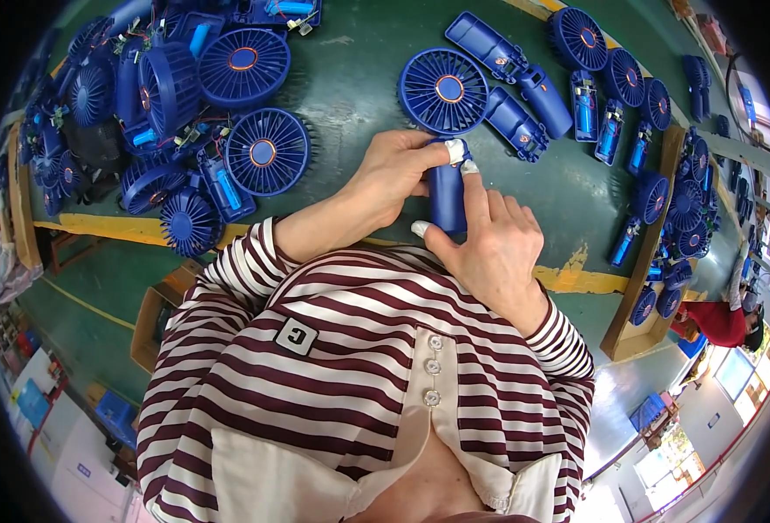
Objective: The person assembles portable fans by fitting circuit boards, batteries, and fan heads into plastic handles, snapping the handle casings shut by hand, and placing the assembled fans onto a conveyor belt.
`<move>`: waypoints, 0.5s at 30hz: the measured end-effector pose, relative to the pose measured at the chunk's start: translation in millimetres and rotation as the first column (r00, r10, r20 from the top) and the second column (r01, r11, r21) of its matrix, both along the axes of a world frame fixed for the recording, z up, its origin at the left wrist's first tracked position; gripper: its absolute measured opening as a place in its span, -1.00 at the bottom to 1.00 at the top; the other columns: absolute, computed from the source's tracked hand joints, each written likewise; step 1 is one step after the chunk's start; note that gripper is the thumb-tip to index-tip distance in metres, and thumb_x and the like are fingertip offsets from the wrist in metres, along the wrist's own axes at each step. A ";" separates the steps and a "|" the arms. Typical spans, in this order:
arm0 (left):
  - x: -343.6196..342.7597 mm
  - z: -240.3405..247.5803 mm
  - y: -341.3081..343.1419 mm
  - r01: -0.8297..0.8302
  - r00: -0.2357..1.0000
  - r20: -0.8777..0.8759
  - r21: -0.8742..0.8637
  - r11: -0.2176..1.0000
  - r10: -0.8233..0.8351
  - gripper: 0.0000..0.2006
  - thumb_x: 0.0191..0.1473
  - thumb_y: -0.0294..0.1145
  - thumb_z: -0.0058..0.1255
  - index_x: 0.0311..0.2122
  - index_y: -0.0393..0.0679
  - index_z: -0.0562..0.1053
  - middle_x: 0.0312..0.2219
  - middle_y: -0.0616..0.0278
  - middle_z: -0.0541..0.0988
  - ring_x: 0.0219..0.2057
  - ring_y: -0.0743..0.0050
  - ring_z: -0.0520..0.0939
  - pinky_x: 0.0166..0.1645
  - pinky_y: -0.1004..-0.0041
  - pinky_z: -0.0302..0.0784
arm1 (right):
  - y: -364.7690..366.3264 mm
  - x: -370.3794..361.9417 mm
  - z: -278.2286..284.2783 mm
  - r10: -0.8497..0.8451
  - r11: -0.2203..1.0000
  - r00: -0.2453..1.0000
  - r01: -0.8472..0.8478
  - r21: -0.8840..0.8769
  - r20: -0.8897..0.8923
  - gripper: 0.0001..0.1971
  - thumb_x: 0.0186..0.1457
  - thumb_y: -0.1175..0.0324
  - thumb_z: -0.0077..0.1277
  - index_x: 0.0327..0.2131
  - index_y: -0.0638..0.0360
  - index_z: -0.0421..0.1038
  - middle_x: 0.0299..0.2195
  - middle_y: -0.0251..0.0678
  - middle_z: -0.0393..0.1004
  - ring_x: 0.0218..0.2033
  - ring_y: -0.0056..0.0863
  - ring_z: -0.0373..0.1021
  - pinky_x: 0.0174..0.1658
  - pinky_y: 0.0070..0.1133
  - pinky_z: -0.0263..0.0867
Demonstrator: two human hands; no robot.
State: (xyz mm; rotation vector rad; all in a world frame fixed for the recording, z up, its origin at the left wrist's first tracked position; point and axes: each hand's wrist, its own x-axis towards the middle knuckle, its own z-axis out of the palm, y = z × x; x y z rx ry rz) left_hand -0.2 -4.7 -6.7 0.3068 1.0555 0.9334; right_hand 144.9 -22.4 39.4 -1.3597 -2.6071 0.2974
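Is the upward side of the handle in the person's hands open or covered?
Covered: the handle looks smooth and blue on top, no inner parts showing. Whether it is fastened, I cannot tell.

We note a long-sleeved shirt [315, 388] striped maroon and white, its sleeves [244, 272] narrowly banded, with a broad cream collar [267, 475], round buttons [434, 367] down the placket [415, 383], a squarish black-and-white patch [297, 336], and white coverings [456, 152] on digits of the left hand [392, 173] and right hand [498, 248].

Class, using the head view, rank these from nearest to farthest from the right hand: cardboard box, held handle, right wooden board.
1. Held handle: against the right hand.
2. Right wooden board: to that hand's right.
3. Cardboard box: far off, lower left.
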 end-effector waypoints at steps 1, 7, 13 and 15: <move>-0.1 0.2 0.0 -0.003 1.000 0.001 -0.003 1.000 0.003 -0.81 -0.03 -0.40 -0.05 -0.35 -0.33 0.44 -0.45 0.21 0.50 -0.47 0.54 0.51 -0.38 0.47 0.50 | 0.1 0.8 0.1 -0.002 1.000 1.000 0.002 0.001 -0.003 -0.34 -0.41 0.14 0.20 -0.20 0.38 0.29 -0.62 -0.25 0.35 -0.61 -0.37 0.32 -0.53 -0.52 0.21; -1.0 -2.1 -0.1 -0.043 0.999 0.005 -0.003 0.999 0.043 -0.78 -0.04 -0.38 -0.01 -0.30 -0.30 0.44 -0.43 0.22 0.50 -0.39 0.53 0.51 -0.27 0.49 0.44 | 2.7 8.4 -3.8 -0.179 0.983 0.958 0.165 -0.080 -0.224 -0.45 -0.30 0.12 0.19 -0.28 0.37 0.32 -0.61 -0.20 0.37 -0.61 -0.35 0.35 -0.53 -0.49 0.27; -3.2 -1.3 0.3 0.018 1.000 -0.002 0.128 0.992 -0.018 -0.72 0.02 -0.38 -0.08 -0.18 -0.33 0.36 -0.28 0.03 0.50 -0.26 0.36 0.52 -0.09 0.42 0.39 | 19.3 4.4 -21.9 -0.715 0.447 0.554 -0.105 -0.888 -0.426 -0.67 -0.13 0.31 0.10 -0.33 0.37 0.33 -0.54 -0.30 0.41 -0.55 -0.62 0.31 -0.48 -0.67 0.24; -2.3 1.2 1.8 0.032 0.999 0.005 0.138 0.990 -0.033 -0.72 0.01 -0.39 -0.07 -0.19 -0.36 0.37 -0.29 0.02 0.50 -0.25 0.35 0.52 -0.08 0.42 0.38 | 20.7 6.3 -28.7 -0.705 0.392 0.589 -0.141 -0.909 -0.395 -0.70 -0.02 0.35 0.01 -0.27 0.38 0.30 -0.42 -0.23 0.43 -0.45 -0.57 0.38 -0.35 -0.67 0.30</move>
